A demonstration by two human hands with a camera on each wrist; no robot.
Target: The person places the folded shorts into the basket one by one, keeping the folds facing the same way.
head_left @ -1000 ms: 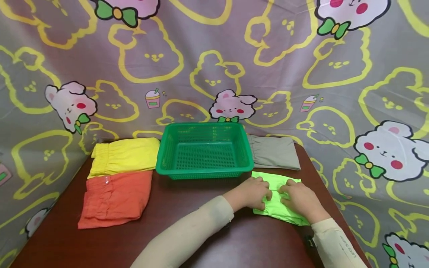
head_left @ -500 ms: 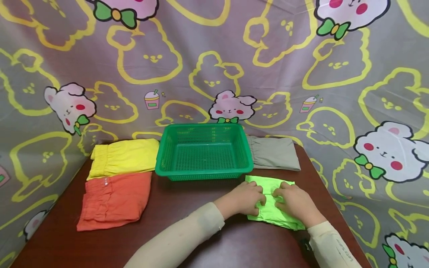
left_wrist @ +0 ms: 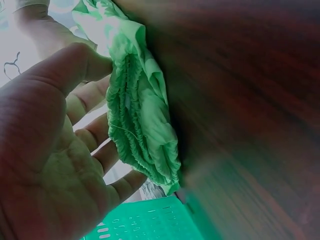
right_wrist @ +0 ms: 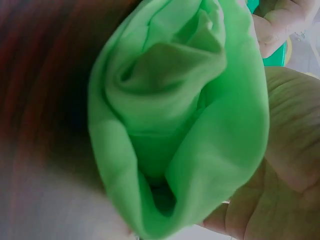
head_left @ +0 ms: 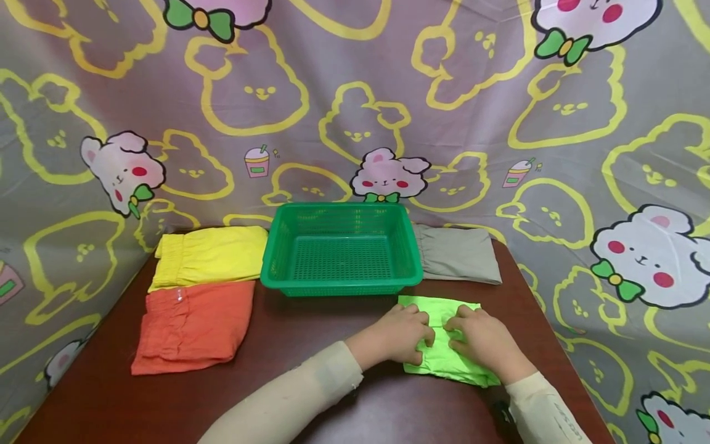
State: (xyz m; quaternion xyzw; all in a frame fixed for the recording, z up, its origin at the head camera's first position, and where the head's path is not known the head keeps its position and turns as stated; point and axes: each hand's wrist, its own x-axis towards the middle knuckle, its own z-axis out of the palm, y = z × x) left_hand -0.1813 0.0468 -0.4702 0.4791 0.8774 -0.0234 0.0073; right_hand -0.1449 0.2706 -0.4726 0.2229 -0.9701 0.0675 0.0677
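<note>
Folded neon-green shorts [head_left: 442, 354] lie flat on the table at the right front of the head view. My left hand [head_left: 399, 334] rests on their left half, fingertips pressing down on the cloth. On the right half, my right hand [head_left: 487, 343] presses with its fingers slightly bent. The left wrist view shows loosely spread fingers over the gathered elastic edge of the shorts [left_wrist: 142, 115]. Seen from the right wrist, the rolled, layered end of the shorts [right_wrist: 150, 112] faces the camera; most right fingertips are hidden behind it.
A green plastic basket [head_left: 341, 284] stands at the back middle. Folded yellow shorts [head_left: 219, 254] and orange shorts [head_left: 202, 327] lie to its left. A folded grey garment [head_left: 463, 258] lies to its right. A patterned curtain [head_left: 310, 74] hangs behind the table [head_left: 299, 333].
Both hands have slid the neon-green shorts left and slightly toward the front of the table. The basket and the other garments have stayed in place.
</note>
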